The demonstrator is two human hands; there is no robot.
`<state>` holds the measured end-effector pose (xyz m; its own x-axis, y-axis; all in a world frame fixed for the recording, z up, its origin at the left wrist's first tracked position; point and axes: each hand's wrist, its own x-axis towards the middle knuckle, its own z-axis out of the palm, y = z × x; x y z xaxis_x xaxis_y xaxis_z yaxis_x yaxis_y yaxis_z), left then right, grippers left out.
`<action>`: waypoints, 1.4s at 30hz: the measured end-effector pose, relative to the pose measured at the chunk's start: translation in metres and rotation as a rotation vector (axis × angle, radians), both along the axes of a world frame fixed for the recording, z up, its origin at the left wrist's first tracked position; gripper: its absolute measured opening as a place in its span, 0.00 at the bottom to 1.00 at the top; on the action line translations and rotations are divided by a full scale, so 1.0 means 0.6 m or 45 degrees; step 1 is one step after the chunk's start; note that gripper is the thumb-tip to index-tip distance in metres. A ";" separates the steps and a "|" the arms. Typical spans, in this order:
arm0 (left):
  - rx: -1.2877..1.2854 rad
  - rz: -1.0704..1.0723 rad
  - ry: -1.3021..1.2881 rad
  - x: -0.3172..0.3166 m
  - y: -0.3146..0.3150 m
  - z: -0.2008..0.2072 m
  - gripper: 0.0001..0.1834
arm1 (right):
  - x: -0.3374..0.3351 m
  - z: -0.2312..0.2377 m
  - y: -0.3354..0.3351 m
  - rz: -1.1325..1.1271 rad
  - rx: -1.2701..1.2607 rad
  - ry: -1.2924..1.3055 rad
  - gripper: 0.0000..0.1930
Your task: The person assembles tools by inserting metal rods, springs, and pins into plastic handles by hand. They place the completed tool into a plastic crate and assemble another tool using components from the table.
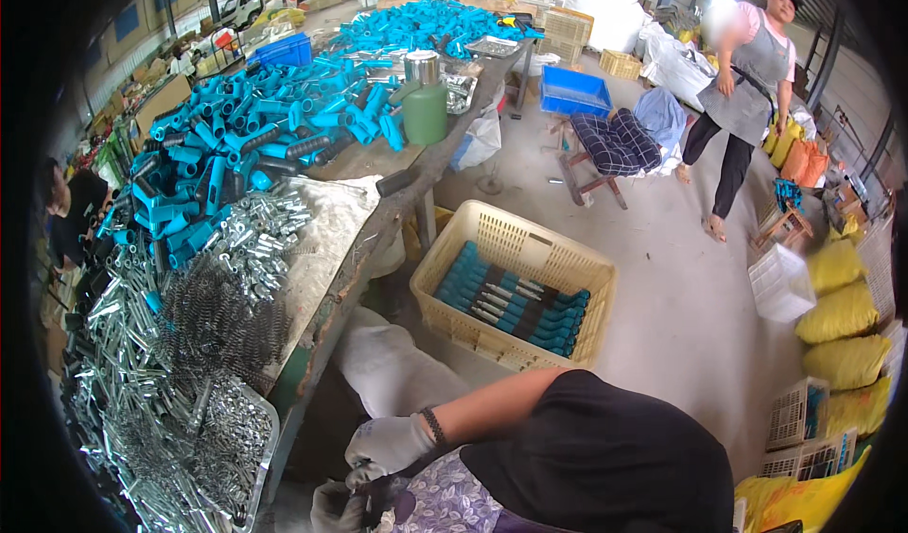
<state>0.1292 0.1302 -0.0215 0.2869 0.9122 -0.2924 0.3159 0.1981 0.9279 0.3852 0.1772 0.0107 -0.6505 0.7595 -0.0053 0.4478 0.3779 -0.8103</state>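
My right hand [390,443], in a light grey work glove with a dark bead bracelet at the wrist, is held low in front of my patterned purple clothing. Its fingers are curled closed. Just below it, my left hand [336,508], gloved too, is also closed and nearly touches the right. Between them shows a small dark object [376,497], too hidden to name. Close by on the bench lies a metal tray [267,453] of small metal parts. Black coil springs [222,320], shiny metal tubes [123,344] and teal plastic handles [189,192] are heaped behind it.
A cream plastic crate [596,320] of teal-and-black tools stands on the floor beside the bench. A green flask [425,112] stands on the bench. Behind are a cushioned stool [619,145], a blue bin [575,93] and a walking person [752,69]. Yellow sacks [842,315] line the right.
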 end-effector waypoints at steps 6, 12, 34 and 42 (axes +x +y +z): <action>0.257 -0.070 0.045 0.003 -0.007 0.041 0.13 | -0.013 -0.004 -0.001 0.103 -0.125 0.345 0.18; 0.180 -0.036 0.025 -0.021 -0.017 0.044 0.14 | -0.040 -0.015 -0.008 0.234 -0.112 0.418 0.13; 0.439 0.086 0.187 0.023 -0.036 0.039 0.13 | -0.042 -0.021 0.009 0.245 -0.144 0.187 0.19; 0.484 0.125 0.145 0.009 -0.049 0.054 0.14 | -0.053 -0.010 -0.002 0.185 -0.401 0.271 0.14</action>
<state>0.1344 0.1011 0.0109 0.1784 0.9829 0.0463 0.4176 -0.1183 0.9009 0.3535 0.1761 0.0046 -0.7626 0.6423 -0.0763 0.2176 0.1436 -0.9654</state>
